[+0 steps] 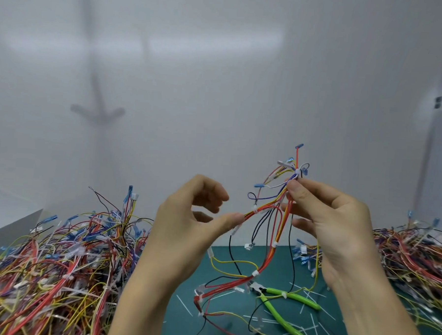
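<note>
1. A left heap of harnesses (56, 261) lies in a loose tangle at the mat's left edge, probably stock kept within arm's reach.
2. The left hand (194, 217) is raised above the green mat (302, 274). Its fingers are curled and spread apart from the thumb (234, 218), whose tip touches the lower end of the lifted branch. I cannot tell whether a finger closes on the wires from behind. It looks placed to steady that branch so it does not swing.
3. The wire harness (265, 258) is held in the air between the two hands, likely so its branches fall free and can be checked. Its long axis is near upright, leaning a little. The connector ends fan upward toward the wall, the red trunk drops down and to the left, and the tail rests on the mat.
4. The green-handled cutters (284, 306) lie on the mat under the harness with their jaws toward it, among cut tie tails (184, 305), handy for trimming.
5. The right hand (334, 224) pinches the harness between thumb and fingertips just below a white cable tie (296, 174), carrying its weight.
6. A right heap of harnesses (415, 254) lies at the far right.
</note>
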### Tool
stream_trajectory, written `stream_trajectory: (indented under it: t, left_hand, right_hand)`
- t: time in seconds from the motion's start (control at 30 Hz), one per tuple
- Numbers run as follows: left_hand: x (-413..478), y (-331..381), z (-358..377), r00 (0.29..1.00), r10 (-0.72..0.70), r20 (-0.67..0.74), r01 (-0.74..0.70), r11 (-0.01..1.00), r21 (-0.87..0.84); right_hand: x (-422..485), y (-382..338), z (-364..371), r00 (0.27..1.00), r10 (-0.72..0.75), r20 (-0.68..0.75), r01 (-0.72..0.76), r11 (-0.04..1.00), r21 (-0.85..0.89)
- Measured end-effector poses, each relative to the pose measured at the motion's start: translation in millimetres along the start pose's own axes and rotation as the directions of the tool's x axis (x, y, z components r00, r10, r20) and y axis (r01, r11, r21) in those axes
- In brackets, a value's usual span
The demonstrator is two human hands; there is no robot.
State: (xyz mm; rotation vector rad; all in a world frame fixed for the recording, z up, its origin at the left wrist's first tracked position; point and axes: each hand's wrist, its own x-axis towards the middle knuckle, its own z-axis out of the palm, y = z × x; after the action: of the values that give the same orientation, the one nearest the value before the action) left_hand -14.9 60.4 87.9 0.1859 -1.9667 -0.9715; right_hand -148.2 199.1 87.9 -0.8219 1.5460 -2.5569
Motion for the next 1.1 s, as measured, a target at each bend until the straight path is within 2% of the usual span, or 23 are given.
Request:
stream_trajectory:
  t: [0.1, 0.23, 0.33, 0.5, 0.67, 0.73, 0.87, 1.0, 1.1]
  left_hand:
    - [-1.9, 5.8, 0.3, 0.989, 0.0, 0.145, 0.01, 0.998, -0.069]
    - [-4.1, 6.4, 11.6, 0.944, -0.042, 0.326, 0.044, 0.999, 0.001]
    - [-5.1, 5.2, 20.3, 0.923, -0.077, 0.376, 0.051, 0.995, 0.08]
    - [-4.4, 0.8, 24.0, 0.929, -0.138, 0.345, 0.104, 0.988, 0.115]
    - [-2.2, -4.5, 24.4, 0.966, -0.142, 0.216, 0.124, 0.988, 0.092]
    - [-1.0, -6.1, 24.8, 0.969, -0.17, 0.182, 0.168, 0.985, 0.03]
    - [-0.4, -7.1, 26.3, 0.966, -0.219, 0.136, 0.233, 0.967, -0.102]
    - [-1.9, -2.6, 27.8, 0.972, -0.199, 0.123, 0.227, 0.93, -0.29]
    - [-2.4, 0.2, 29.7, 0.981, -0.174, 0.08, 0.191, 0.923, -0.335]
  right_hand:
    - [0.8, 1.5, -1.2, 1.0, -0.002, -0.015, 0.001, 0.999, -0.042]
    - [-1.0, 2.2, 3.2, 1.0, 0.012, 0.005, -0.012, 1.0, -0.013]
    - [-0.8, 3.7, 3.9, 0.999, 0.028, 0.032, -0.028, 1.0, -0.004]
    - [-1.3, 4.0, 3.5, 0.992, 0.048, 0.117, -0.05, 0.999, 0.007]
    - [-1.4, 5.8, 3.4, 0.977, 0.04, 0.207, -0.046, 0.999, 0.022]
    - [-1.1, 6.6, 2.7, 0.97, 0.038, 0.241, -0.039, 0.999, -0.001]
    - [-1.6, 10.3, 4.7, 0.946, 0.035, 0.323, 0.016, 0.988, -0.154]
    - [-4.9, 14.6, 10.7, 0.915, 0.034, 0.402, 0.065, 0.971, -0.23]
    - [-8.4, 15.9, 14.6, 0.91, 0.004, 0.415, 0.099, 0.969, -0.227]
